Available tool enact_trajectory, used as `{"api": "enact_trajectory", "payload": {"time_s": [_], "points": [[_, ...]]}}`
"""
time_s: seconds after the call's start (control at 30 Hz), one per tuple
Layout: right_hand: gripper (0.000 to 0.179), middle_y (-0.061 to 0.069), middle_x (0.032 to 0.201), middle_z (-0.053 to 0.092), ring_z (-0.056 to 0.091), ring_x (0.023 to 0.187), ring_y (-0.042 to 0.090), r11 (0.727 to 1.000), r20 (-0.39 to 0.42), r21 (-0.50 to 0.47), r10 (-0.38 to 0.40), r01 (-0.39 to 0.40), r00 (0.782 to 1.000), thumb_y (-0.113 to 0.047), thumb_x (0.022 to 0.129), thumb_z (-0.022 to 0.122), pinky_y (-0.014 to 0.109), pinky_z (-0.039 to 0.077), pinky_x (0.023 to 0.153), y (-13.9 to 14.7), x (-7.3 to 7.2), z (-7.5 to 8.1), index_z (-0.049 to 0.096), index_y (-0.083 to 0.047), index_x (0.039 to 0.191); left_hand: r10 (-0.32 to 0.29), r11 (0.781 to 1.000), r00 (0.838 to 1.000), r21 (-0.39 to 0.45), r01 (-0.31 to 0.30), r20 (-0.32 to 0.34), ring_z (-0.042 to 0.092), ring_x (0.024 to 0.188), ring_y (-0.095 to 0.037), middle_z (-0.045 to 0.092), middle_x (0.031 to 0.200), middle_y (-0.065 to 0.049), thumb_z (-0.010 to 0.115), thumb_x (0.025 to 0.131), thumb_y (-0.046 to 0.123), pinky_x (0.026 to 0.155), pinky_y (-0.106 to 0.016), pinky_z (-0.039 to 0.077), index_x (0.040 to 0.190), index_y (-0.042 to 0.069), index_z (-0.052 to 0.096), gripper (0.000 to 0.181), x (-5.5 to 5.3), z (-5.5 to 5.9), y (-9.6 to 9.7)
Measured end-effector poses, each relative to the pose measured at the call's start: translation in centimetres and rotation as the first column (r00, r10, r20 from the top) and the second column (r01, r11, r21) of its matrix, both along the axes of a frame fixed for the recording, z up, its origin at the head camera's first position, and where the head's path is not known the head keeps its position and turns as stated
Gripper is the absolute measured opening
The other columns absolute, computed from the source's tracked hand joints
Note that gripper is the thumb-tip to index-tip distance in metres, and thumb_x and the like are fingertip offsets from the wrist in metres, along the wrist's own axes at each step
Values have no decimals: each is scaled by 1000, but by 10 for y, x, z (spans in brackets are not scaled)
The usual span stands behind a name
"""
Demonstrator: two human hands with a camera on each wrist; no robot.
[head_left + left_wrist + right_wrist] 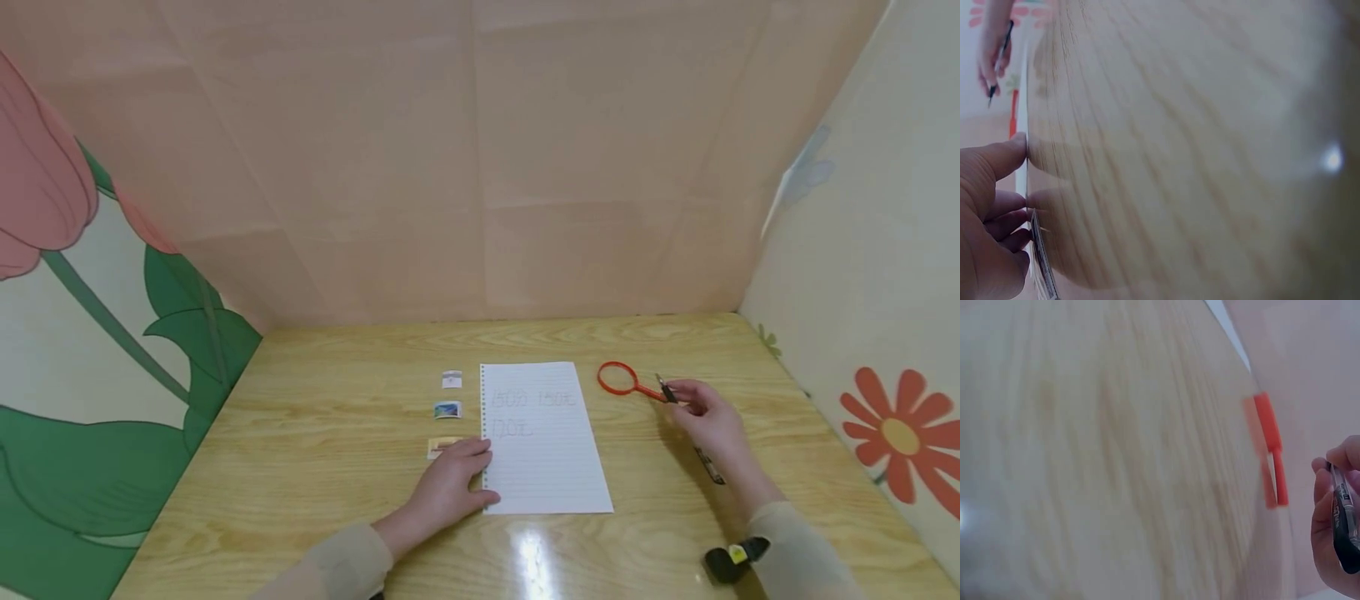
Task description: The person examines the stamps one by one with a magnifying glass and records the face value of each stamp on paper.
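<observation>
A lined sheet of loose-leaf paper [547, 475] with punched holes on its left side lies on the wooden table, faint handwriting on its upper half. My left hand [453, 477] rests on its lower left edge, fingers relaxed, partly covering a yellowish stamp [435, 450]. Two more stamps, one blue-green [447, 409] and one pale [452, 379], lie in a column above it. Right of the sheet, my right hand [708, 425] pinches a pen [1342, 515] with a clear barrel and dark grip, held above the tabletop. Its tip points up and away in the head view.
Between the sheet and my right hand lies a red magnifying glass [647, 389], its handle end close to the pen in the head view. Beside the right sleeve is a black device [726, 567] with a yellow label. Walls [480, 208] border the table's back and sides.
</observation>
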State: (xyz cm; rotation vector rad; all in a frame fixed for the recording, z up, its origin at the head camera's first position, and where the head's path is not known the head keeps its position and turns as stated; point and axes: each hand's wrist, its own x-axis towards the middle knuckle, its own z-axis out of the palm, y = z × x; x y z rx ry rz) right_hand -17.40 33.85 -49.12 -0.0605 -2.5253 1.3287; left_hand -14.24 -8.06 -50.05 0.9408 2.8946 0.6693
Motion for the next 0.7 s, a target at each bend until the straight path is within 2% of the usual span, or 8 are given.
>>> {"api": "enact_trajectory", "payload": {"time_s": [0.13, 0.3, 0.53, 0.7], "points": [[34, 7, 99, 69, 56, 71, 2, 998, -8, 35, -54, 55, 998, -13, 92, 71, 22, 48, 51, 13, 0, 0, 63, -2, 123, 1, 1000, 1000, -3, -1, 1, 48, 133, -27, 53, 143, -10, 80, 83, 39, 113, -39, 36, 131, 1, 62, 65, 0, 0, 0], [35, 1, 95, 63, 54, 71, 2, 996, -22, 71, -58, 60, 998, -13, 91, 71, 22, 49, 49, 27, 0, 1, 62, -1, 123, -1, 1000, 1000, -4, 1, -6, 48, 133, -27, 53, 143, -10, 80, 83, 39, 113, -39, 36, 131, 1, 62, 65, -1, -1, 1], [35, 8, 94, 62, 53, 69, 0, 988, -3, 124, -88, 87, 996, -13, 91, 71, 21, 49, 50, 40, -2, -2, 62, 1, 122, -4, 1000, 1000, -6, 4, -12, 48, 132, -26, 53, 143, -11, 80, 82, 39, 112, -39, 36, 131, 1, 62, 65, -1, -2, 1], [36, 6, 93, 62, 52, 71, -1, 985, 19, 132, -113, 110, 993, -15, 92, 70, 20, 48, 52, 46, -5, -7, 62, 2, 122, -10, 1000, 1000, -3, 10, -26, 49, 132, -27, 54, 142, -11, 80, 82, 40, 112, -40, 37, 131, 1, 62, 65, -1, -2, 0]]}}
